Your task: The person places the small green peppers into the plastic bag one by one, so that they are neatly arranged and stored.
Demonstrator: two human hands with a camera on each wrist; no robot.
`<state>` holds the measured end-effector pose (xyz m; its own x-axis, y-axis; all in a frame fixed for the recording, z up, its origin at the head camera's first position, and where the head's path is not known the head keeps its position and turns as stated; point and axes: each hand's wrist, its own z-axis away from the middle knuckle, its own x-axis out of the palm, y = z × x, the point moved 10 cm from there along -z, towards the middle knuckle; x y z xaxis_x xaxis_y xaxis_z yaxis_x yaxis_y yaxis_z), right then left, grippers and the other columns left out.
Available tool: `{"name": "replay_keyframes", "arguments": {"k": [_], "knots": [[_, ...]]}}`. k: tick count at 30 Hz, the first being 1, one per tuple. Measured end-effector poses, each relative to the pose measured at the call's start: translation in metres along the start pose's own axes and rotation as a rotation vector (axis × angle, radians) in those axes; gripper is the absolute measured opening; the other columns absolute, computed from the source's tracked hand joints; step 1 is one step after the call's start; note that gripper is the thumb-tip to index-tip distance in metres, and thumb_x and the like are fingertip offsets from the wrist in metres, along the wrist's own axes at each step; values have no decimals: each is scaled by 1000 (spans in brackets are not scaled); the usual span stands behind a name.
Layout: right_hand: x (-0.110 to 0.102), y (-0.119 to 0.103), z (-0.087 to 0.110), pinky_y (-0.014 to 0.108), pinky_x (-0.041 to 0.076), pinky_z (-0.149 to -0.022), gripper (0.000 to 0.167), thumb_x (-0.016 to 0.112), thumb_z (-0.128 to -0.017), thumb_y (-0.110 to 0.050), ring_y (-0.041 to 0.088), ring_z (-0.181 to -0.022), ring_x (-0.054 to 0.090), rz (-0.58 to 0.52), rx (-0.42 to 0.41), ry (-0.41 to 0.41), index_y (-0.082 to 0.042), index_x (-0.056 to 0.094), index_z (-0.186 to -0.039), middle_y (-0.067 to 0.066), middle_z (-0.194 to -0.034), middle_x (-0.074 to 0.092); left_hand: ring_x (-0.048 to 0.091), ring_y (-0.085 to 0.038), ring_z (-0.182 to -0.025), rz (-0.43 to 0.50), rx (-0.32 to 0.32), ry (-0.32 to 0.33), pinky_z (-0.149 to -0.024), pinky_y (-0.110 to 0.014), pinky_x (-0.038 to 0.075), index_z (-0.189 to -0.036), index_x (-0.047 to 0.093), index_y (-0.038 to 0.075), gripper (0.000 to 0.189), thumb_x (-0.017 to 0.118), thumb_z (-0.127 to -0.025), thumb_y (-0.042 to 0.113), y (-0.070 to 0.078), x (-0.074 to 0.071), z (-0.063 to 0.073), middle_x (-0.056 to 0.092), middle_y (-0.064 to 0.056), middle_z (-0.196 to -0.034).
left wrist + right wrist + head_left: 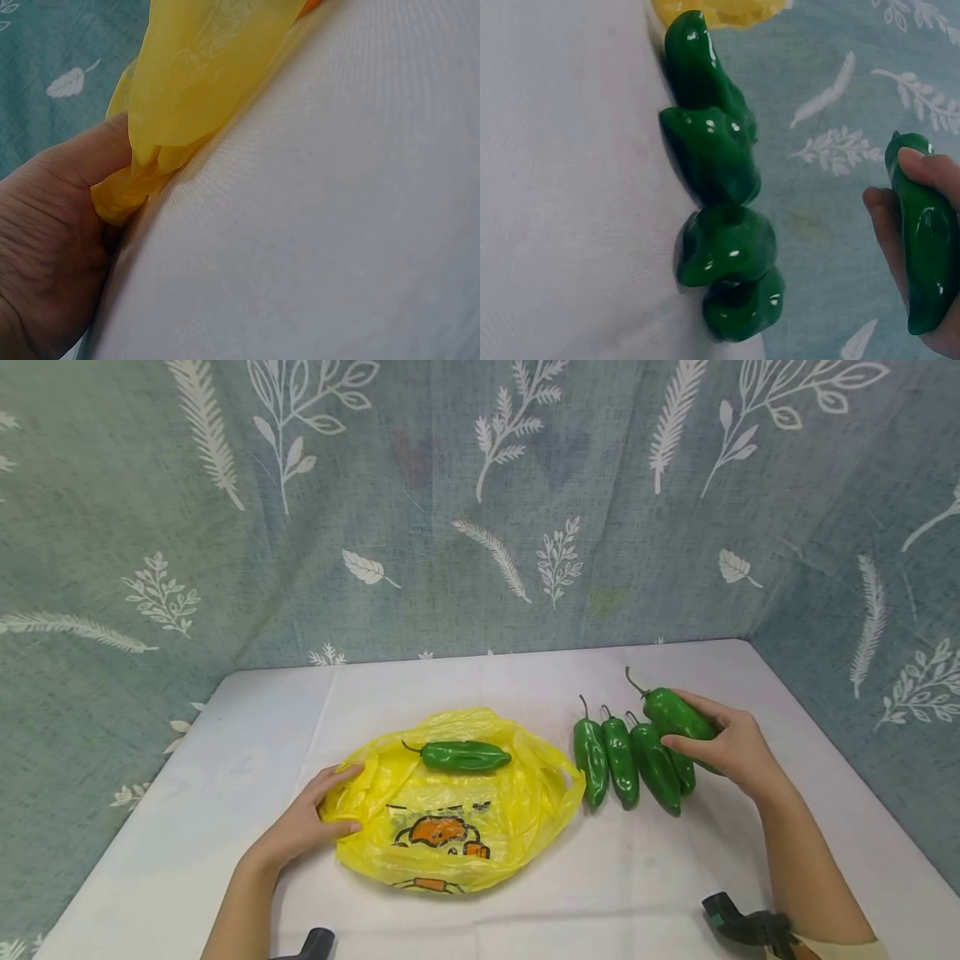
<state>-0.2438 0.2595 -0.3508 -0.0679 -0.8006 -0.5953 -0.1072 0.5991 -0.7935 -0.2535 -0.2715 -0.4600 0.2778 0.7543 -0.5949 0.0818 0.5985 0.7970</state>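
Observation:
A yellow plastic bag (525,852) with a printed cartoon lies spread out on the table, and one green pepper (465,757) rests on it, its stem pointing left. My left hand (311,814) holds the bag's left edge; in the left wrist view the thumb lies against the crumpled plastic (202,82) and the other fingers are mostly hidden. My right hand (731,747) grips another green pepper (928,255) between thumb and fingers, raised over the right end of a row of peppers.
Several green peppers (619,764) lie side by side right of the bag, stems pointing away. A white cloth (570,902) covers the table. Behind and beside it hangs a green leaf-patterned curtain (420,552).

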Motion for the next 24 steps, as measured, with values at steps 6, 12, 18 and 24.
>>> {"name": "replay_keyframes", "arguments": {"k": [6, 12, 18, 24], "knots": [[-2, -16, 6, 22, 52, -65, 70, 75, -81, -29, 17, -100, 56, 20, -40, 4, -12, 44, -142, 24, -136, 49, 15, -42, -140, -7, 7, 1, -106, -68, 13, -145, 39, 20, 82, 79, -74, 31, 0, 0, 1, 23, -14, -151], [5, -35, 8, 21, 53, -67, 67, 76, -81, -25, -8, -90, 53, -19, -101, -17, -13, 48, -140, 20, -133, 52, 14, -42, -140, -7, -1, 4, -106, -69, 14, -144, 39, 24, 81, 79, -74, 31, -2, -2, 3, 22, -13, -152], [16, -45, 5, 23, 54, -70, 66, 76, -80, -26, 8, -96, 60, -39, -113, -51, -13, 49, -139, 17, -135, 53, 15, -41, -140, -7, 8, -1, -106, -69, 14, -144, 39, 24, 80, 79, -75, 31, 1, -2, 2, 23, -13, -152], [37, -59, -4, 37, 54, -80, 66, 78, -78, -27, 30, -106, 59, -18, -152, -95, -16, 51, -137, 12, -136, 54, 14, -42, -140, -9, 0, -4, -106, -69, 14, -144, 39, 25, 80, 79, -75, 31, 2, -1, 0, 23, -13, -152]]}}
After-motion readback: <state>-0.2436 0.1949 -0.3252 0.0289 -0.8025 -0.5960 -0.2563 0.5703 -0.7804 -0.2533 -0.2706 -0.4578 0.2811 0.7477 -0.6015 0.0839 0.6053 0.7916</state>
